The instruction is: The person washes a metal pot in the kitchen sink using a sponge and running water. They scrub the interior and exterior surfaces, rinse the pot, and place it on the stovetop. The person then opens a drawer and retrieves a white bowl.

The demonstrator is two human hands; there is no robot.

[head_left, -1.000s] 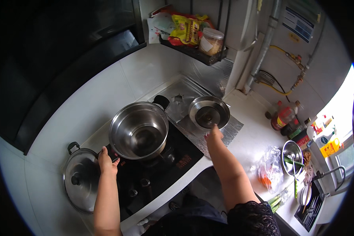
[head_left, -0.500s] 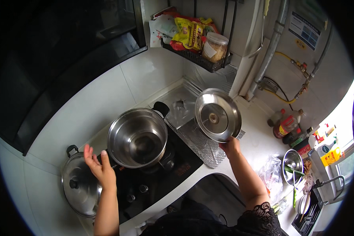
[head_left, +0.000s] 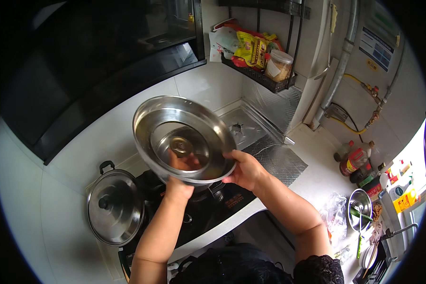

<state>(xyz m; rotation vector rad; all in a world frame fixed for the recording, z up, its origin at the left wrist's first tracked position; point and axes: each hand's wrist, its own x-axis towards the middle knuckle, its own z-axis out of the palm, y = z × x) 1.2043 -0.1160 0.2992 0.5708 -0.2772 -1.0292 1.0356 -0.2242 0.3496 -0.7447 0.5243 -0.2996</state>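
Observation:
A wide, shallow stainless steel basin (head_left: 208, 124) is tilted above the stove, its shiny inside showing. My right hand (head_left: 244, 170) grips its right rim, thumb on the inside. My left hand (head_left: 179, 190) is at the near lower rim, its fingers mostly hidden by the basin. A blurred skin-coloured shape, perhaps a reflection, shows in the basin's middle. The steel pot cannot be made out behind the basin. A domed metal lid (head_left: 115, 208) with a black knob lies left of the black gas stove (head_left: 206, 213).
Foil sheeting (head_left: 281, 163) covers the counter right of the stove. Bottles (head_left: 357, 161), a plastic bag (head_left: 335, 213) and a small steel bowl (head_left: 352, 203) stand farther right. A wall rack (head_left: 270, 83) with packets and a jar hangs at the back, beside the dark range hood (head_left: 104, 90).
The basin has moved left from above the foil to over the stove, now hiding the pot. My left hand, open in the air before, has come to the basin's near rim.

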